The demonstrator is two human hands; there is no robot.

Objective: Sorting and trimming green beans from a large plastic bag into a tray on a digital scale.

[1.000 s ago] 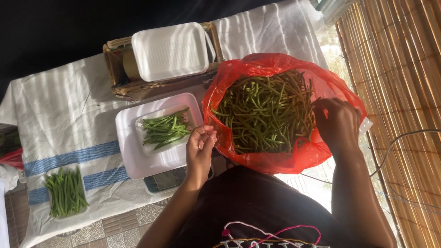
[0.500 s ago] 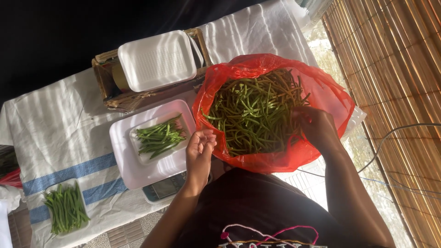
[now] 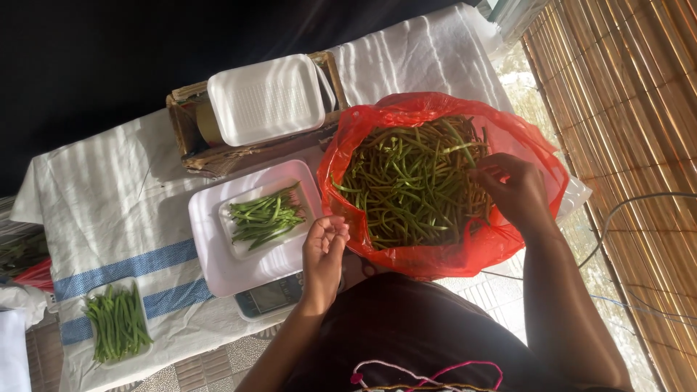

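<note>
Lying far left, a small tray of green beans (image 3: 116, 323) sat on the striped cloth (image 3: 109, 210). Beside the foam tray of beans (image 3: 265, 216) on the scale (image 3: 270, 296), the left hand (image 3: 324, 250) hovered, fingers loosely curled, holding nothing visible. The right hand (image 3: 514, 190) was pinching beans in the red bag (image 3: 443, 181).
</note>
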